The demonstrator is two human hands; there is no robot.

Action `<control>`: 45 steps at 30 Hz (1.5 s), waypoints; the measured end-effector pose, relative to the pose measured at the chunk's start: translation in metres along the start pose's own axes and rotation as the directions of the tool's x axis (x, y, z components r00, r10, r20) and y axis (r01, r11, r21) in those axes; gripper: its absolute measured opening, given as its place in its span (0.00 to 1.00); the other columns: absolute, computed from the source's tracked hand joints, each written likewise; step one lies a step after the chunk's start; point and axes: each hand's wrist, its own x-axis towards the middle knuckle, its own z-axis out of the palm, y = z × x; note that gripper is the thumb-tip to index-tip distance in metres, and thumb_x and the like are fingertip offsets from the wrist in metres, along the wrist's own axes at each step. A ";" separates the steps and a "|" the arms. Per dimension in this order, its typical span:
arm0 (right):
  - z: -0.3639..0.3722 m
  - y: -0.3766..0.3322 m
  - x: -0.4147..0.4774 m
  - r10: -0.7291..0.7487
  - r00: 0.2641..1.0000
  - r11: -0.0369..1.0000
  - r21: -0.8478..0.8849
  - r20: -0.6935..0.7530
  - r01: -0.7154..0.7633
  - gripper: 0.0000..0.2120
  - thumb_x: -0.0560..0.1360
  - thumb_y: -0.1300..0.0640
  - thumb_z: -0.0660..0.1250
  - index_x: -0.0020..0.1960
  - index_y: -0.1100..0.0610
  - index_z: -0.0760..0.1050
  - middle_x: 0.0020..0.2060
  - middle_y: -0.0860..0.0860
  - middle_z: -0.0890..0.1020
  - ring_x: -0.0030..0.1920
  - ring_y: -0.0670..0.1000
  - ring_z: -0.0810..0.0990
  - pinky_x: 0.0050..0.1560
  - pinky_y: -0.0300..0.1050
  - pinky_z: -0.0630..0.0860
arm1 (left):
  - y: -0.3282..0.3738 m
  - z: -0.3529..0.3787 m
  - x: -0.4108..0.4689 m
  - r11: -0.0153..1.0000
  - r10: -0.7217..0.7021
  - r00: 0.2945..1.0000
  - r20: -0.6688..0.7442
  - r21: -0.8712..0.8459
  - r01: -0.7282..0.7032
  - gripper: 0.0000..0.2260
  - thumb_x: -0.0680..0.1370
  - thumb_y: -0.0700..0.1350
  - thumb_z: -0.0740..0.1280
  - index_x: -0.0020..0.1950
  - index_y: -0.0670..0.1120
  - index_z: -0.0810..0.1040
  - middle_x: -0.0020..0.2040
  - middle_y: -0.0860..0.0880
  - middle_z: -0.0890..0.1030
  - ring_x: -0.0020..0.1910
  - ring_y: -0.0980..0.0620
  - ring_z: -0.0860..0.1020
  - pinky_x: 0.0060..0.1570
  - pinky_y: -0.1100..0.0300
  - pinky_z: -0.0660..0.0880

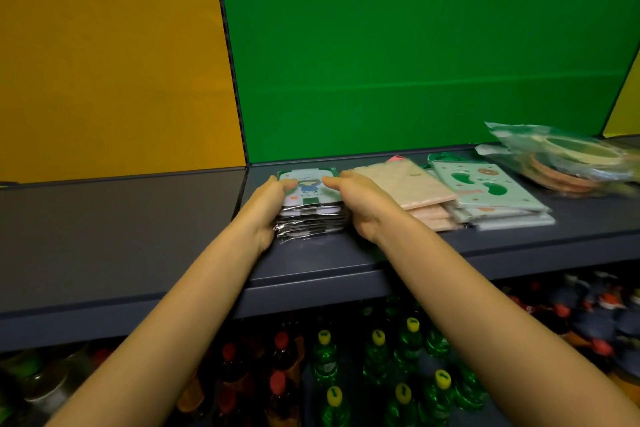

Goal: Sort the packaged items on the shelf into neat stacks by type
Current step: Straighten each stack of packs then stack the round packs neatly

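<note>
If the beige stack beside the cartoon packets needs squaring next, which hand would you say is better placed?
Right, probably: the right hand already lies against the beige stack, while the left hand sits on the cartoon stack's far side.

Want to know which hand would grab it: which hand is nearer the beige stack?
Right. The right hand is beside the beige stack; the left hand is across the cartoon stack.
</note>
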 end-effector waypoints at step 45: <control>-0.141 -0.013 -0.003 -0.058 0.985 0.616 -0.771 0.163 0.164 0.22 0.81 0.53 0.55 0.71 0.62 0.62 0.63 0.56 0.74 0.60 0.53 0.75 0.56 0.43 0.70 | -0.026 0.123 -0.004 0.877 0.131 0.991 -0.040 0.470 -0.097 0.23 0.77 0.42 0.65 0.71 0.43 0.62 0.64 0.45 0.74 0.53 0.49 0.74 0.50 0.59 0.70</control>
